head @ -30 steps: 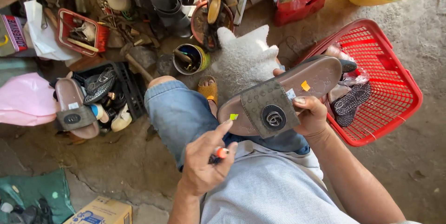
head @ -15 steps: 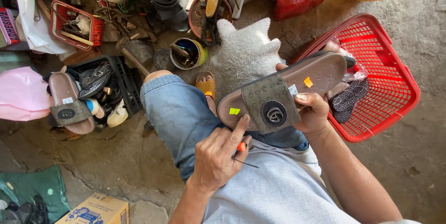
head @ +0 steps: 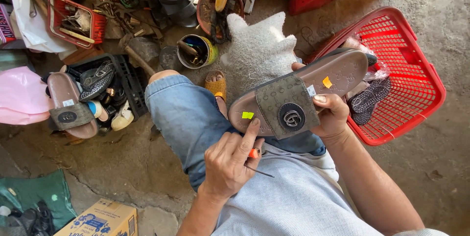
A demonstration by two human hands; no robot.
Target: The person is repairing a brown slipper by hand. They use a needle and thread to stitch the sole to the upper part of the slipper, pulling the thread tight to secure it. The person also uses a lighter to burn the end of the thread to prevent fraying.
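2 brown slide sandals (head: 298, 96) – 2 red baskets (head: 401, 74), 1 cardboard box (head: 103, 219), 1 tin can (head: 198, 51)

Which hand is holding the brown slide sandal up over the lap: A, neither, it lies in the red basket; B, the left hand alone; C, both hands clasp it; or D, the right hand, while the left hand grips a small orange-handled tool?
D: the right hand grips the brown slide sandal from beneath, while the left hand holds the orange-handled tool, its forefinger touching the sandal's heel end.

brown slide sandal (head: 298, 94), yellow and orange stickers; red basket (head: 416, 65); blue jeans (head: 181, 113)
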